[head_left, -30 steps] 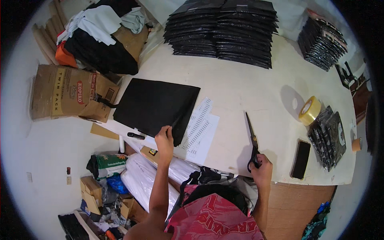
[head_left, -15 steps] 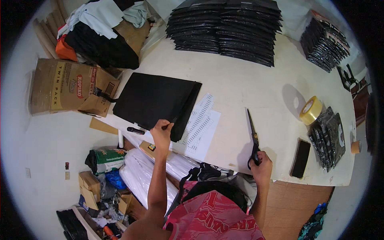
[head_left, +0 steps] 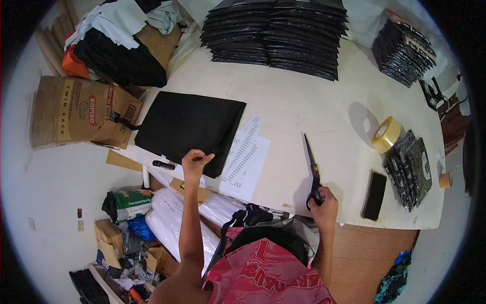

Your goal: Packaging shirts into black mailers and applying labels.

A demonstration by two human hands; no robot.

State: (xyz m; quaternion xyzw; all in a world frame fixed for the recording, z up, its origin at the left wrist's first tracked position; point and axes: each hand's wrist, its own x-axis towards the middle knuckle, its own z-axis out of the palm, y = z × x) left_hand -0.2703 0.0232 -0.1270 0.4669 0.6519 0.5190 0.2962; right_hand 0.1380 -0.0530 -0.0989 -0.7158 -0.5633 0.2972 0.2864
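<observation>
A flat, folded piece of black fabric (head_left: 187, 124) lies on the left of the table, with a dark strap (head_left: 125, 123) at its left side. At its near edge is my left hand (head_left: 194, 164), thumb and fingers pinched together on the fabric. Around the black handles of a pair of long-bladed scissors (head_left: 315, 175), my right hand (head_left: 325, 206) is closed; the blades point away from me, close to the tabletop. White printed sheets (head_left: 248, 167) lie just right of the fabric, partly under its edge.
Tall stacks of black plastic packages (head_left: 273, 40) stand at the back. On the right are a tape roll (head_left: 386, 134), a phone (head_left: 374, 195) and black packets (head_left: 405, 172). A cardboard box (head_left: 76, 111) sits left; a small black object (head_left: 163, 165) lies near the front edge.
The fabric's raised right edge now lies flatter, and my left hand has turned slightly with its thumb pointing right. My right hand still holds the scissors. The whole view has shifted a little.
</observation>
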